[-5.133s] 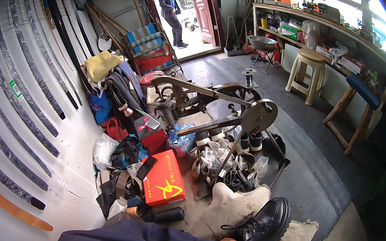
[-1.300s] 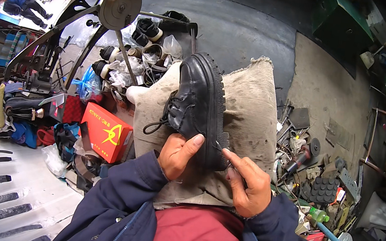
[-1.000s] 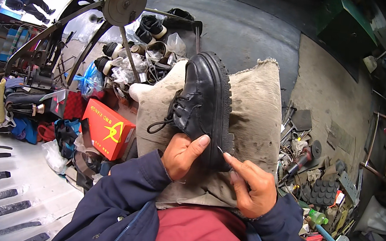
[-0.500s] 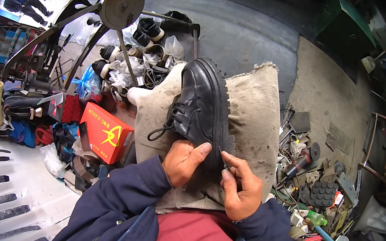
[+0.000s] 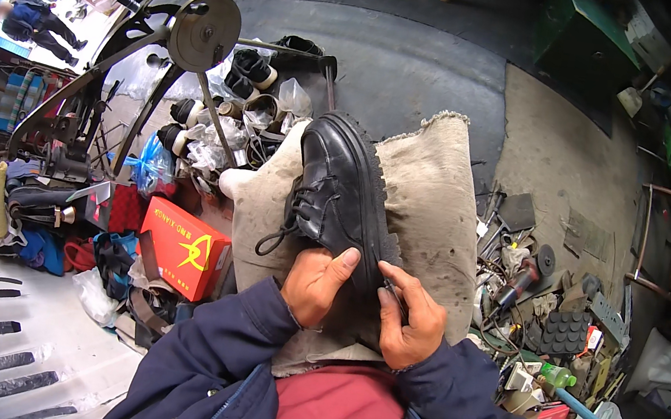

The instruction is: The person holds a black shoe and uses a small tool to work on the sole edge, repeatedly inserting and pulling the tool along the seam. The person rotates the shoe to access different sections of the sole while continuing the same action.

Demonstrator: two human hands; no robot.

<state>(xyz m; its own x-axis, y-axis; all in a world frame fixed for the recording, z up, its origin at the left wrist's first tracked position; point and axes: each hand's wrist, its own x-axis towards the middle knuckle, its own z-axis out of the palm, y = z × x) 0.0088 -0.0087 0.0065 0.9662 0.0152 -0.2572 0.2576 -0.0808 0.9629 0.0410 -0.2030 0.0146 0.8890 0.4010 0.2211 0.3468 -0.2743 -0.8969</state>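
Black leather covered the shoe [image 5: 339, 197], which lay in the middle on the pale, stained cloth [image 5: 445, 195] over your lap, its toe pointing far and a little left. Your left hand [image 5: 314, 288] was clamped on the shoe near the heel, the thumb pressed on its side and the other fingers mostly hidden. At the heel's right side, your right hand [image 5: 413, 316] had thumb and forefinger together on a slim dark tool [image 5: 388, 286]; whether its tip touched the sole, I could not tell. A red box [image 5: 180, 249] lay left, before a metal machine [image 5: 204, 32].
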